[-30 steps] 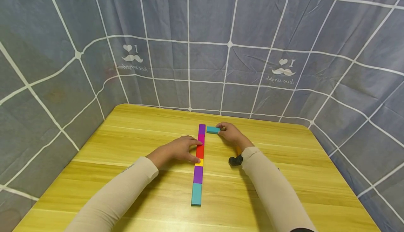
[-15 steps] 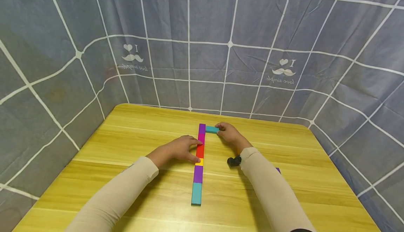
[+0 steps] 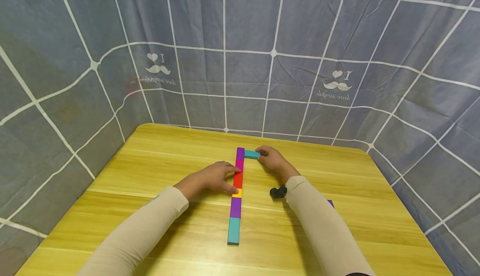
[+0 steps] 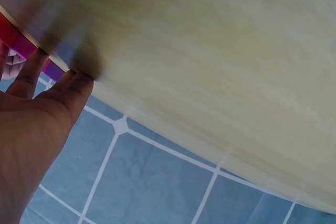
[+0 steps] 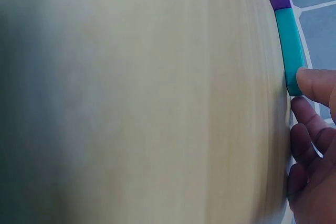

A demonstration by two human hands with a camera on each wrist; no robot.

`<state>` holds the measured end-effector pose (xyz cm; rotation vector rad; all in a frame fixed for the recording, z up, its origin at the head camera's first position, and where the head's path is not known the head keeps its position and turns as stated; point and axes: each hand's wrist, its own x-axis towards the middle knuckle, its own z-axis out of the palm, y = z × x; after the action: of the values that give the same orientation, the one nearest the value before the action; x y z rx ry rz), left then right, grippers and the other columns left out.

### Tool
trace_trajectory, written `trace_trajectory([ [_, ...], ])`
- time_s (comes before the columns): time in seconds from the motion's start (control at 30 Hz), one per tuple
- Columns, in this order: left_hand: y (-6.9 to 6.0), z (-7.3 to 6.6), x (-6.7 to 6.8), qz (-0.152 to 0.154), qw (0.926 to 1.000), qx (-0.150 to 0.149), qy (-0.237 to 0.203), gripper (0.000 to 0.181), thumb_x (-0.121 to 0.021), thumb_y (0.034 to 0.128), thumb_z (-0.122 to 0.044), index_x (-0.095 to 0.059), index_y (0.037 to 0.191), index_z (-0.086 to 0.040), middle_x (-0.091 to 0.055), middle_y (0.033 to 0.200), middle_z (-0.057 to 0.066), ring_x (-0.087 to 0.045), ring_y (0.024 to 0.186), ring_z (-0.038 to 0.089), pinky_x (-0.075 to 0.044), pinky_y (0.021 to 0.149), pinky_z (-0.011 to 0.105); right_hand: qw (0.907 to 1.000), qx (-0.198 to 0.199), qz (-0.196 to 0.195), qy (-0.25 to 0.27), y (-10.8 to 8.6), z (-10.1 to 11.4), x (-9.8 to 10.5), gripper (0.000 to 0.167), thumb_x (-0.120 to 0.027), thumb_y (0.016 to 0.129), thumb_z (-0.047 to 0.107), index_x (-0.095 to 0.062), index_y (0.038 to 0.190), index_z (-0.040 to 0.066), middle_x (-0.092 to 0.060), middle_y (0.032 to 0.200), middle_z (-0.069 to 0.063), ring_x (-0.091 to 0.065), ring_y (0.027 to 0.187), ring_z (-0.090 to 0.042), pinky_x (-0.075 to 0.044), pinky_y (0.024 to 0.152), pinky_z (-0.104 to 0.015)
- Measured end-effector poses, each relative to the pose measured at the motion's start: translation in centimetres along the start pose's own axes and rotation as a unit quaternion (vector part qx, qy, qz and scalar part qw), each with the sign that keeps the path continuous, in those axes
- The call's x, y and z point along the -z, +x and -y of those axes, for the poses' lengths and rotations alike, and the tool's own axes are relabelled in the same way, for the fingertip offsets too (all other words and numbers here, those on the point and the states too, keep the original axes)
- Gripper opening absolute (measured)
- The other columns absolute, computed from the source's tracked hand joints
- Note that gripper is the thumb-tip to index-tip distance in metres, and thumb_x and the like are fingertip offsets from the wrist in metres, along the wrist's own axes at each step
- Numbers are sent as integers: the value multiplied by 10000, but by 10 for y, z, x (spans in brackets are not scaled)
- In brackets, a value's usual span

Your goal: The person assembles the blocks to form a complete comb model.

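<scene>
A straight row of coloured blocks runs down the table in the head view: purple [image 3: 240,153] at the far end, magenta [image 3: 238,164], red [image 3: 238,180], yellow [image 3: 239,193], a second purple block [image 3: 235,207] and a teal one [image 3: 233,231] nearest me. My left hand [image 3: 215,176] rests at the row's left side, a fingertip on the magenta block and the thumb on the yellow one. My right hand [image 3: 273,158] pinches the right end of another teal block [image 3: 251,154]. That block lies crosswise, its left end against the far purple block, as the right wrist view also shows.
The wooden table [image 3: 168,146] ends at a grey checked curtain [image 3: 247,76] behind and at both sides. A purple piece [image 3: 331,203] peeks out past the right forearm, mostly hidden. A black device [image 3: 278,192] hangs under the right wrist.
My right hand has slid the teal block slightly left, closing the small gap to the far purple block. A purple piece now shows beside the right forearm. The left hand stays put.
</scene>
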<state>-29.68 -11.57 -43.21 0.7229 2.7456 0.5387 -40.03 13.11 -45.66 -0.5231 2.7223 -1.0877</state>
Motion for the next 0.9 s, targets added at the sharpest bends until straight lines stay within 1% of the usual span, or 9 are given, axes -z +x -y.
trace_trajectory([
  [0.13,0,-1,0,29,10000,79,-11,771,-784,794,-523,-527,1455,-220,-484,1459,83,-403,1369,298,-343,1128,449,10000,0,0,30,-2,1,-1,311,-571,997,64,-599,1302,10,-599,1269,-199,-539,1210,-364,-421,1048,-477],
  [0.33,-1,-3,0,32,9999,101,-8,770,-785,794,-520,-527,1455,-223,-485,1461,77,-397,1375,295,-342,1129,449,10000,48,-4,76,-3,4,0,310,-565,997,50,-597,1301,-3,-603,1254,-211,-547,1196,-369,-430,1035,-479],
  [0.57,-1,-2,0,13,10000,37,28,762,-782,798,-521,-533,1450,-214,-493,1452,80,-408,1366,295,-342,1129,441,10000,71,-5,67,-3,3,0,316,-568,991,46,-595,1302,-6,-600,1252,-220,-546,1202,-379,-431,1034,-486],
  [0.9,0,-2,0,10,9999,38,103,765,-777,800,-532,-531,1452,-215,-492,1455,76,-407,1368,290,-338,1132,434,10000,21,-33,35,-2,2,-2,316,-563,998,62,-596,1309,13,-600,1243,-201,-547,1193,-360,-434,1025,-479],
])
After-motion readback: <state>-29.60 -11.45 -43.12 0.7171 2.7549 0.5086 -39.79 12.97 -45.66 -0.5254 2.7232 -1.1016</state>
